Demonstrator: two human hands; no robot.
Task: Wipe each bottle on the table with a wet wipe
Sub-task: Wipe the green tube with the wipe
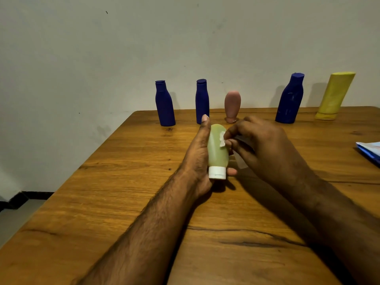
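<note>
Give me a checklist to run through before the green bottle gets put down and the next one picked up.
1. Left hand holds the green bottle firmly: ok, fingers curled round it.
2. Wet wipe touches the bottle: ok, right hand pinches it against the side.
3. White cap closed: ok.
4. Whole bottle wiped: cannot tell, far side hidden.
5. Other bottles standing within reach: ok, three blue bottles, pink bottle, yellow bottle upright along the table edge.
</note>
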